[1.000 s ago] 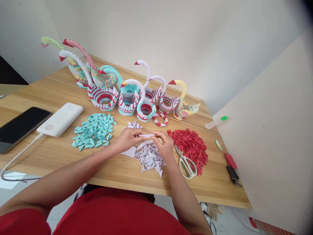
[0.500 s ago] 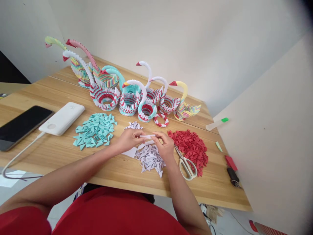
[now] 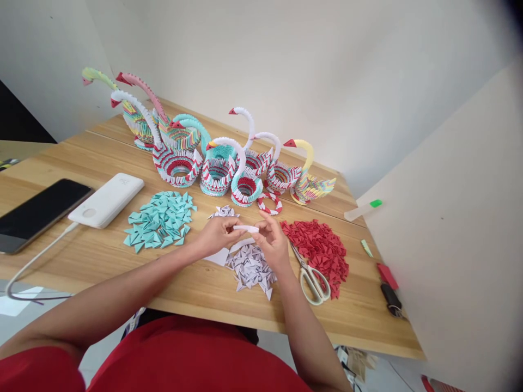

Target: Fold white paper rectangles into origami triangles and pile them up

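Observation:
A small white strip of paper (image 3: 246, 229) is held between both hands over the middle of the table. My left hand (image 3: 220, 235) pinches its left end, and the fingers of my right hand (image 3: 272, 239) close on its right end. Just below lies a pile of folded white paper triangles (image 3: 252, 270), with a flat white paper sheet (image 3: 218, 256) partly under my left wrist. A smaller heap of white triangles (image 3: 224, 211) sits behind my left hand.
Turquoise triangles (image 3: 161, 220) lie to the left, red triangles (image 3: 316, 251) to the right beside scissors (image 3: 314, 284). Several folded-paper swans stand behind, with a red-and-white ring (image 3: 269, 203) before them. A power bank (image 3: 107, 200) and phone (image 3: 41, 213) lie far left; a glue tube (image 3: 363, 209) lies right.
The fingers of my right hand have lifted and loosened slightly at the strip's right end. My left hand keeps its pinch. The whole view has shifted slightly.

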